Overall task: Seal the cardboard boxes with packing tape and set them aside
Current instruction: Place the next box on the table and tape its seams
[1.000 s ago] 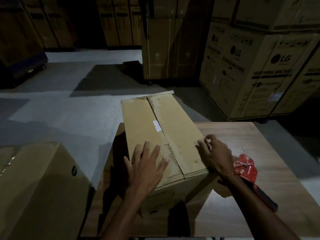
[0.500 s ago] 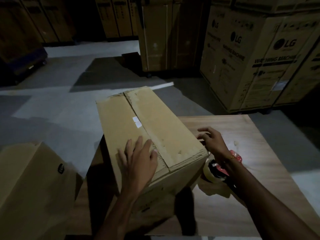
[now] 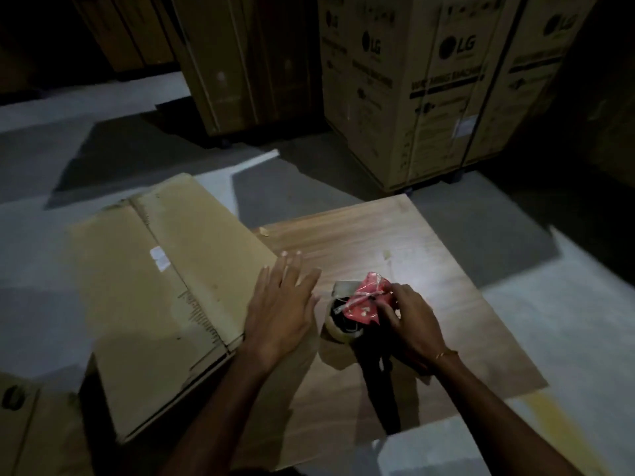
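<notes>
One wooden table (image 3: pixel 429 255) is seen, and on its left part one plain cardboard box (image 3: pixel 147 286) is counted, with one small white label (image 3: pixel 158 256) on its top. One red tape dispenser (image 3: pixel 364 302) carrying one roll of tape (image 3: pixel 338 333) is counted on the table just right of that box, and two hands are counted there: one left hand (image 3: pixel 280 304) and one right hand (image 3: pixel 410 324). Beyond the table at least three large printed cartons (image 3: pixel 405 97) are counted, and one further carton (image 3: pixel 20 427) is counted left of the table.
</notes>
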`<state>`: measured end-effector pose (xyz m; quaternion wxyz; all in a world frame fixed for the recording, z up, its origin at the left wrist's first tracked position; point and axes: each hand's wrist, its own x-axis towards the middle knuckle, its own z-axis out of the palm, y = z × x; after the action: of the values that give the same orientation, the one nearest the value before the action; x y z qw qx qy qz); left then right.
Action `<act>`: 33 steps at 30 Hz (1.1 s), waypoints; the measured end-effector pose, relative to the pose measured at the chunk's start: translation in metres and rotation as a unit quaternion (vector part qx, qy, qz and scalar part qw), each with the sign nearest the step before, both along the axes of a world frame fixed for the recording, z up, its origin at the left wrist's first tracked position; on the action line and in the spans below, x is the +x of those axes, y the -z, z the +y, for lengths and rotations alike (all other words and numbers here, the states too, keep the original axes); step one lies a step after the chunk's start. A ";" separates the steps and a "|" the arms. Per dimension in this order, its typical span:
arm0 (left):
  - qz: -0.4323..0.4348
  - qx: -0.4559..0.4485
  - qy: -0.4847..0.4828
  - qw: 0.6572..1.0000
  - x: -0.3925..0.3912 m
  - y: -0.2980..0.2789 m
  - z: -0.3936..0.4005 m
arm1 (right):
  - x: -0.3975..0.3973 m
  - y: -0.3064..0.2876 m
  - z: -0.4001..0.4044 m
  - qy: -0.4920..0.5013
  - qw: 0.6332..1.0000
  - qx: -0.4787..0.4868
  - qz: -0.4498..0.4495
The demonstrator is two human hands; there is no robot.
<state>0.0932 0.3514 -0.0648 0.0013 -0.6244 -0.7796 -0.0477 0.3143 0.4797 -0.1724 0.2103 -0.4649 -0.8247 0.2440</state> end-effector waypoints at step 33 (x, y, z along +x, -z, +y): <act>-0.263 0.149 -0.147 0.942 -0.101 -0.049 0.029 | -0.113 -0.176 0.061 -0.032 0.925 -0.233 0.298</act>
<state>-0.0076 0.3805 -0.0160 -0.1036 -0.4604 -0.8196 -0.3248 0.2008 0.5410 0.0038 0.3239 -0.3800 -0.6585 0.5631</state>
